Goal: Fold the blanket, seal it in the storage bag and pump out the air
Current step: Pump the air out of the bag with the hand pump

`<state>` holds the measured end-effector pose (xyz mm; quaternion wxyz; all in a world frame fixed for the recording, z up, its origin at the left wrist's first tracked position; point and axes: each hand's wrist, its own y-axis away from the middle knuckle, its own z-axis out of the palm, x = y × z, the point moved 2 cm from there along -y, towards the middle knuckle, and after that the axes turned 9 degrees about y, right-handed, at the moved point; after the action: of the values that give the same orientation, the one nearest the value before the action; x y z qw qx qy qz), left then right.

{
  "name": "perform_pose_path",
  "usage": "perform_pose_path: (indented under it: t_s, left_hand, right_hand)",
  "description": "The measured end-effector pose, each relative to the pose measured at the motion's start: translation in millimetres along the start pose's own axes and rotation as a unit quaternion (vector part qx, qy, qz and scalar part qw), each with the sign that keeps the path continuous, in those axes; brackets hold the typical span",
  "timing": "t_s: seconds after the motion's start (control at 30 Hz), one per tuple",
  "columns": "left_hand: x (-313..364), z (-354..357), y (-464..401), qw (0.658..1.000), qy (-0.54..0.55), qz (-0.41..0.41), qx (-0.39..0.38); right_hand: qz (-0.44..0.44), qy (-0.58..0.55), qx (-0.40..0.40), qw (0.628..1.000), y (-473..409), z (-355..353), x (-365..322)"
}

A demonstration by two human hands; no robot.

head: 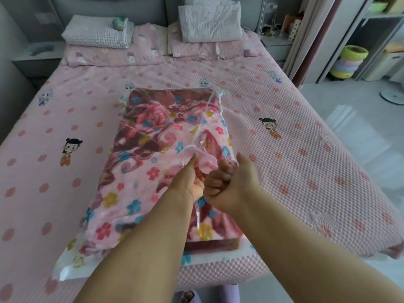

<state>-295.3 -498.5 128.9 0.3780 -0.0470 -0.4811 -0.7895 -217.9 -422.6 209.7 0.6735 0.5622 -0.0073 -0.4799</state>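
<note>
Blanket (140,162): folded, pink and maroon with flower print, lying inside the bag in the middle of the bed
Bag (65,266): clear plastic, flat on the bedspread, near edge reaching the foot of the bed; white strip with small flower print along that near edge
Valve (205,159): pink round piece on top of the bag, right of centre, just in front of both hands
Left hand (192,178): on the bag beside the valve, thumb stretched toward the valve and touching it; fingers hidden under the palm, grip cannot be told
Right hand (229,180): fingers curled into a fist right at the valve's near side, knuckles against the left hand; whether it pinches the valve or the plastic cannot be told
Bedspread (306,149): pink, bumpy weave, dots and cartoon figures
Pillows (209,22): two at the headboard, well apart from the bag
Stools (347,62): coloured stack on the floor at far right
</note>
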Motion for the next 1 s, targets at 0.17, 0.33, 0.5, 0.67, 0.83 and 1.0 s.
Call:
perform_pose_path:
  t_s: [0.17,0.33,0.5,0.67,0.83,1.0]
  left_hand:
    - [0.2,2.6,-2.7,1.0,-0.017,0.009,0.011]
    - [0.4,-4.2,-7.0,0.999,-0.033,0.021,0.022]
    - [2.5,5.5,4.5,0.998,-0.056,0.002,0.019]
    - [7.2,-3.2,-2.2,0.998,-0.016,0.04,0.035]
    - [2.6,5.8,7.8,1.0,-0.023,-0.002,0.017]
    - [10.6,-1.9,1.9,0.999,-0.016,0.032,0.028]
  right_hand:
    - [-0.074,0.047,-0.053,0.995,4.0,-7.5,-2.0]
    - [0.005,-0.003,-0.004,1.0,7.2,-9.6,5.3]
    - [-0.1,0.086,-0.026,0.991,-15.9,-3.5,-7.5]
    - [-0.012,0.034,-0.015,0.999,28.6,-16.5,7.4]
    - [-0.049,0.079,-0.006,0.996,-13.2,6.7,-8.9]
    - [-0.003,0.041,-0.047,0.998,39.0,-7.7,3.1]
